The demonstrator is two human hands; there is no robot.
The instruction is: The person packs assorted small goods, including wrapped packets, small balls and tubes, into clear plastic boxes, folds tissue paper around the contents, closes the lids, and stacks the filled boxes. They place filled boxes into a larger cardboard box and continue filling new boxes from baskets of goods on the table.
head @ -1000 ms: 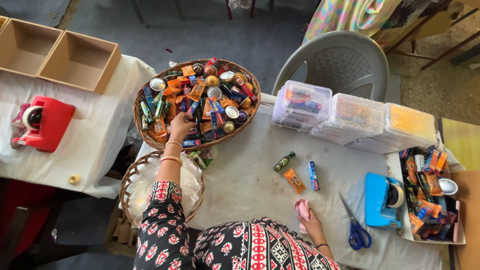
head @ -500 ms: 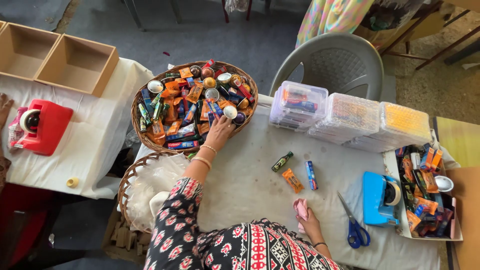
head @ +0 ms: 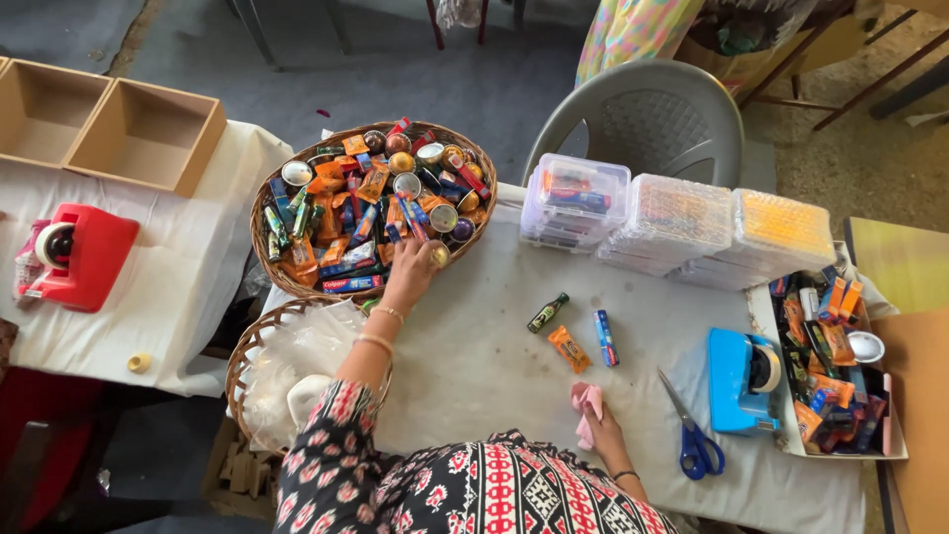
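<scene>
Left hand point(head: 410, 277) is pinching a small gold ball point(head: 438, 256) right at the near edge of the basket point(head: 259, 213). Right hand point(head: 596, 420) is closed around a pink cloth point(head: 585, 407) near the scissors point(head: 689, 435) on the tabletop point(head: 474, 356).

Woven wicker basket point(head: 265, 213), glossy foil packets point(head: 346, 213), matt tablecloth point(head: 474, 346)

Basket point(head: 265, 213) left of scissors point(head: 692, 435)
</scene>
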